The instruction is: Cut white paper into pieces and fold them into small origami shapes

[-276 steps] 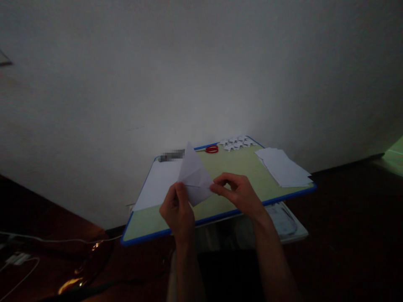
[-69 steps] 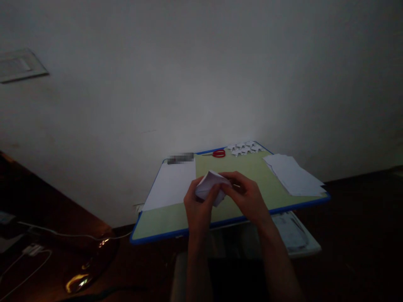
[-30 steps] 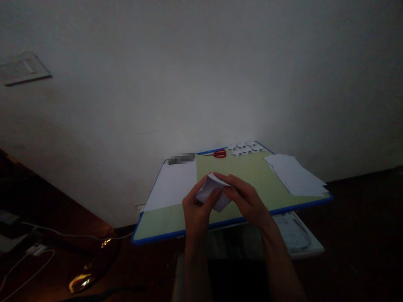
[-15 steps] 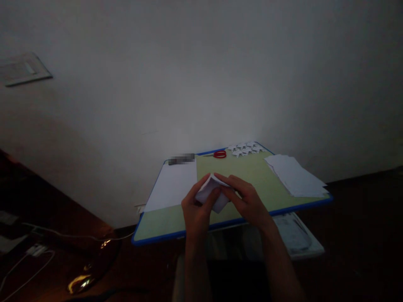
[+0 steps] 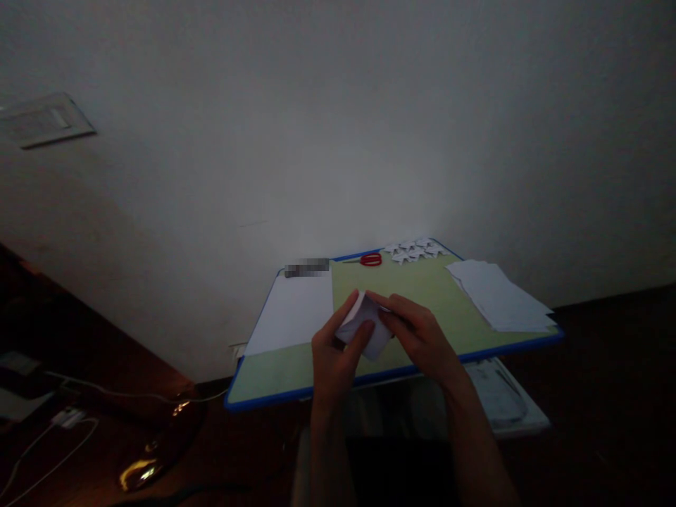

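Observation:
A small folded piece of white paper (image 5: 377,341) is held up above the near part of the green-topped table (image 5: 417,296). My left hand (image 5: 338,352) grips its left side, thumb on the near face and fingers behind. My right hand (image 5: 420,334) pinches the upper right edge between thumb and fingers. The paper's top corner points away from me, and my fingers hide parts of both sides. Beyond my hands lie scissors with red handles (image 5: 371,260). Several small folded white paper pieces (image 5: 415,251) sit in rows at the far right corner.
A stack of white sheets (image 5: 499,296) lies on the table's right side, one corner near the blue edge. Another white sheet (image 5: 293,310) covers the left part, with a blurred-out dark object (image 5: 307,267) at its far end. The wall (image 5: 338,141) rises behind.
My right thumb has shifted outward toward the paper's right edge, showing more of its near face. Both hands still hold the paper. The whole view has shifted slightly.

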Action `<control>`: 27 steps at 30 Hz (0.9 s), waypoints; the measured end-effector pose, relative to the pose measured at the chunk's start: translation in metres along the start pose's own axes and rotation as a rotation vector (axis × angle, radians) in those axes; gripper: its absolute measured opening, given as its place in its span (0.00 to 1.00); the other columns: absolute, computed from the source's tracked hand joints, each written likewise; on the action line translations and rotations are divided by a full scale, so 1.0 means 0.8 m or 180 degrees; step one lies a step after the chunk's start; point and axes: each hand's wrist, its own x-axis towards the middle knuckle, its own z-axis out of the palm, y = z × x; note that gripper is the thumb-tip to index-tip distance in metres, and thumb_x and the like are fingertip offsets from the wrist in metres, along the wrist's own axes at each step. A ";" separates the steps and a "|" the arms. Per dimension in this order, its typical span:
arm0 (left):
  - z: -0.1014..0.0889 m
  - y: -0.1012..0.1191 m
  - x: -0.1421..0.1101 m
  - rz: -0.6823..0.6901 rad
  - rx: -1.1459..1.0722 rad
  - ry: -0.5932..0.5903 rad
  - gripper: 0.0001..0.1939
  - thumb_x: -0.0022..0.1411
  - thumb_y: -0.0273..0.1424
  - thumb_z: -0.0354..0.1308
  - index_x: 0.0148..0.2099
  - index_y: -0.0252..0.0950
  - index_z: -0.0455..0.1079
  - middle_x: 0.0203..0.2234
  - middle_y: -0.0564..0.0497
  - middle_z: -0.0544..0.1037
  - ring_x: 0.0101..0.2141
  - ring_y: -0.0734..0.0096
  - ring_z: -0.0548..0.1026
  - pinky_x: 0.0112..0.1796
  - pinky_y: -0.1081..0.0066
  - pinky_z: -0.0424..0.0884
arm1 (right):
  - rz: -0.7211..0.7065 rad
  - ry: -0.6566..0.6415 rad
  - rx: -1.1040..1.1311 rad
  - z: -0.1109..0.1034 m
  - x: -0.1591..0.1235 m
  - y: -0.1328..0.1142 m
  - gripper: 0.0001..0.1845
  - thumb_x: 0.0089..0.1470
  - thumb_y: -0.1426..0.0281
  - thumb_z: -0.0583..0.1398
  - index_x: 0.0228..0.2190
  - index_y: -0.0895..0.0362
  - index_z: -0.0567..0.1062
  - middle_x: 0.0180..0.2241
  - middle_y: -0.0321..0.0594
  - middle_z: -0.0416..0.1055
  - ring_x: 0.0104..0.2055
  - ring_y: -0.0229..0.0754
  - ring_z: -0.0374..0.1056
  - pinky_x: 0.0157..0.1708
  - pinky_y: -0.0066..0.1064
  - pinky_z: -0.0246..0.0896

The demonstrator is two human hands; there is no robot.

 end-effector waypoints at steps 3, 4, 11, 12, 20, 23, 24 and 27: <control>-0.006 0.001 0.000 0.0115 -0.0097 -0.0186 0.26 0.67 0.48 0.63 0.61 0.40 0.79 0.57 0.43 0.81 0.56 0.50 0.79 0.55 0.59 0.75 | -0.0056 0.0055 -0.0014 -0.002 0.001 0.000 0.21 0.66 0.71 0.59 0.56 0.46 0.80 0.33 0.36 0.72 0.32 0.40 0.66 0.34 0.31 0.64; -0.006 0.001 0.001 0.0119 -0.0162 -0.0148 0.26 0.70 0.50 0.59 0.59 0.38 0.80 0.56 0.42 0.82 0.56 0.50 0.79 0.56 0.59 0.74 | -0.0061 0.0047 -0.0017 -0.003 0.001 -0.001 0.21 0.66 0.72 0.59 0.56 0.46 0.81 0.32 0.36 0.71 0.32 0.40 0.66 0.33 0.31 0.63; -0.004 0.006 0.005 -0.0161 -0.0403 0.0235 0.16 0.59 0.41 0.71 0.46 0.37 0.85 0.40 0.45 0.87 0.42 0.60 0.83 0.43 0.70 0.74 | -0.0208 -0.0095 0.0028 0.000 0.000 -0.003 0.23 0.65 0.77 0.58 0.55 0.47 0.81 0.32 0.36 0.72 0.32 0.39 0.66 0.32 0.29 0.60; -0.003 0.006 0.005 -0.0237 -0.0466 0.0179 0.16 0.58 0.41 0.71 0.45 0.36 0.85 0.39 0.46 0.87 0.41 0.61 0.83 0.42 0.71 0.74 | -0.0227 -0.0099 0.0035 0.000 -0.001 -0.002 0.22 0.65 0.77 0.58 0.55 0.47 0.81 0.32 0.36 0.73 0.33 0.38 0.66 0.32 0.29 0.60; 0.001 0.002 0.004 -0.0380 -0.0355 0.0259 0.15 0.56 0.40 0.73 0.41 0.35 0.84 0.32 0.47 0.86 0.35 0.65 0.82 0.36 0.73 0.74 | -0.0252 -0.0058 0.0039 0.003 -0.002 0.002 0.18 0.67 0.74 0.59 0.53 0.48 0.82 0.36 0.36 0.76 0.38 0.39 0.71 0.38 0.30 0.64; 0.002 0.003 0.004 -0.0319 -0.0175 0.0279 0.15 0.58 0.41 0.72 0.41 0.35 0.84 0.30 0.48 0.85 0.32 0.66 0.81 0.34 0.74 0.73 | -0.0195 -0.0005 0.0026 0.004 -0.001 0.001 0.18 0.67 0.73 0.59 0.53 0.47 0.82 0.38 0.36 0.78 0.39 0.40 0.72 0.40 0.30 0.64; 0.001 0.004 0.004 -0.0304 -0.0134 0.0263 0.14 0.59 0.40 0.71 0.41 0.35 0.84 0.30 0.48 0.85 0.32 0.67 0.81 0.34 0.74 0.72 | -0.0177 0.0019 0.0025 0.003 -0.001 0.000 0.18 0.67 0.73 0.59 0.53 0.46 0.82 0.39 0.36 0.78 0.39 0.39 0.71 0.40 0.30 0.63; -0.003 0.008 0.003 -0.0318 -0.0049 0.0126 0.13 0.59 0.38 0.71 0.43 0.36 0.84 0.31 0.49 0.85 0.34 0.67 0.81 0.35 0.74 0.72 | -0.0116 0.0073 0.0071 0.001 -0.001 -0.002 0.17 0.67 0.73 0.60 0.51 0.46 0.82 0.38 0.35 0.78 0.38 0.39 0.71 0.39 0.30 0.63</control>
